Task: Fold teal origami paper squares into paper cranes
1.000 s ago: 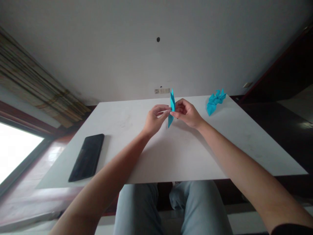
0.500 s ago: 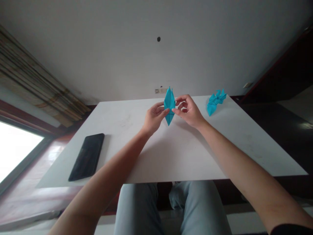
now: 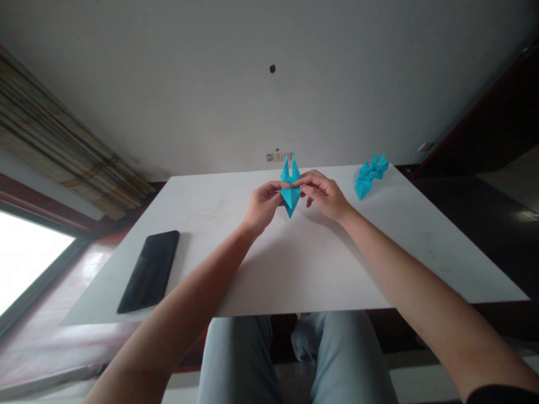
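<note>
Above the far half of the table I hold a piece of blue folded origami paper [image 3: 290, 197]. Two narrow points stick up from it with a gap between them, and a flap is folded down over its lower half, which ends in a point. My left hand [image 3: 266, 203] pinches its left edge between thumb and fingers. From the other side, my right hand [image 3: 322, 193] is closed on it, a finger pressing along the crease across its middle. Part of the paper's edges is covered by my fingers.
Folded blue paper cranes [image 3: 370, 175] lie bunched at the table's far right corner. A black phone [image 3: 149, 272] rests near the left edge of the white table [image 3: 311, 275]. A wall with sockets [image 3: 278, 157] stands behind, and a curtain [image 3: 54, 129] hangs at the left.
The front upper flap of the paper has been folded down, so the two narrow points now show apart. My right hand's fingers have moved left onto the crease.
</note>
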Demonstrator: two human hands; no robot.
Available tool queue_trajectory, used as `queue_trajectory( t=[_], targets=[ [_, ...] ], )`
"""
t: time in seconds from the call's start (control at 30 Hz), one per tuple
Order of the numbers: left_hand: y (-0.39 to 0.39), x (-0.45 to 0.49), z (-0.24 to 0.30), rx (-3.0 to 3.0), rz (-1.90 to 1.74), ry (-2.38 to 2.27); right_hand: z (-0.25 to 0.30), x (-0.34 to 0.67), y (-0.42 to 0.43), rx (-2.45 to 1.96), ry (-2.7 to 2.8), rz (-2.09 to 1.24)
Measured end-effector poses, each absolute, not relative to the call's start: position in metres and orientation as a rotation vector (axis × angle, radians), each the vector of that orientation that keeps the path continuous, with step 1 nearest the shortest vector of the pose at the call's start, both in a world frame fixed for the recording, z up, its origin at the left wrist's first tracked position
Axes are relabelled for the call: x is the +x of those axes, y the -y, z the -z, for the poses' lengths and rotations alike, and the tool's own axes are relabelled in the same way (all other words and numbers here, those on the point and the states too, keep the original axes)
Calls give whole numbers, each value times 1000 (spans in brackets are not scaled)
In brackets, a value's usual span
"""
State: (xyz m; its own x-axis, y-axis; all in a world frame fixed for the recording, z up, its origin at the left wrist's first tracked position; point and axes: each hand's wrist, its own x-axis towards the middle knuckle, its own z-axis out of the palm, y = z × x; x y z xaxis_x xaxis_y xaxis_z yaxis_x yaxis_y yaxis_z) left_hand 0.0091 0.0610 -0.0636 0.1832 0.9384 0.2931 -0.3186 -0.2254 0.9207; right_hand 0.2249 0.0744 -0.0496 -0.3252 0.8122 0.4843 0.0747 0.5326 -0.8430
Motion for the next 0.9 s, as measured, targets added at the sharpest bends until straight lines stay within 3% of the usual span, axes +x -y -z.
queue_trajectory(
  t=[0.2,0.63,0.9],
  targets=[
    [-57,7,59,1237,-1286,-710,47,223,-74,-831,1712,-810],
    [-64,7,67,1347,-1491,-772,54,220,-79,-825,1642,-1116],
    [-66,4,66,1525,-1583,-822,54,217,-78,-844,1638,-1137]
  ],
)
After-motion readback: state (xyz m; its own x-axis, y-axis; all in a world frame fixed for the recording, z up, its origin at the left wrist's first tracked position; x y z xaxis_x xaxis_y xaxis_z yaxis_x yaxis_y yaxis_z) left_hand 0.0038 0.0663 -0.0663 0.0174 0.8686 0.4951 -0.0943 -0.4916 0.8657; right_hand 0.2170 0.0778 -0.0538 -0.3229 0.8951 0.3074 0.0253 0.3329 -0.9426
